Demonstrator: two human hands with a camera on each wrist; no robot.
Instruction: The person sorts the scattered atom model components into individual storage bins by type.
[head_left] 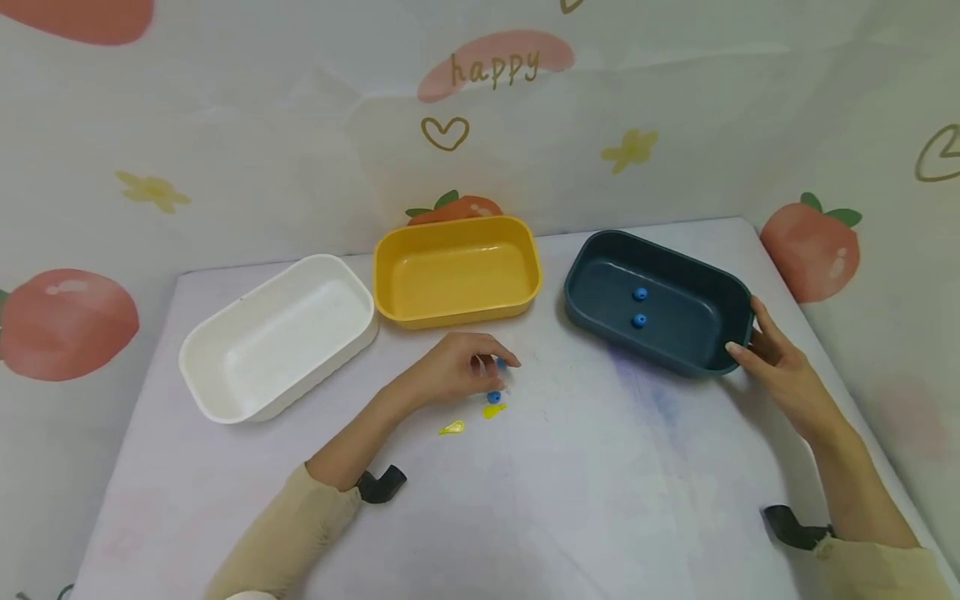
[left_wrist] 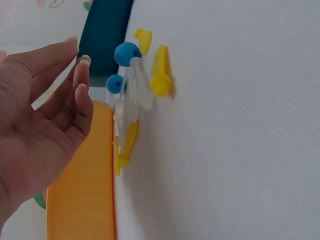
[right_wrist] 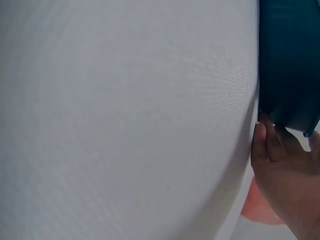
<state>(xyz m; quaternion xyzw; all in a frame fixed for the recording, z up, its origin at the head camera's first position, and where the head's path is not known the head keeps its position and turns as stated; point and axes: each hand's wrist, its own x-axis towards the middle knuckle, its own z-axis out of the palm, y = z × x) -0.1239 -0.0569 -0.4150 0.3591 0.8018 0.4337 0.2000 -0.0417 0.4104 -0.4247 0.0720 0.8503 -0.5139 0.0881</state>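
Note:
My left hand (head_left: 453, 367) hovers over a small cluster of pieces, fingers loosely bent. In the left wrist view no piece lies between that hand's fingertips and thumb. Blue beads (left_wrist: 127, 54), clear slender pieces (left_wrist: 143, 87) and small yellow pieces (left_wrist: 160, 75) lie on the table just beyond the left hand (left_wrist: 50, 100); the head view has the hand covering part of them. With thumb at the rim and fingers against the outside, my right hand (head_left: 783, 379) grips the right end of a dark blue tray (head_left: 675, 346). Two blue beads (head_left: 639, 320) lie inside it.
A yellow tray (head_left: 457, 315) stands at the back middle, close beside a white tray (head_left: 258, 400) on the left. Behind the table (head_left: 570, 500) rises a patterned cloth (head_left: 300, 150). One yellow piece (head_left: 452, 427) lies nearer the front, apart from the others.

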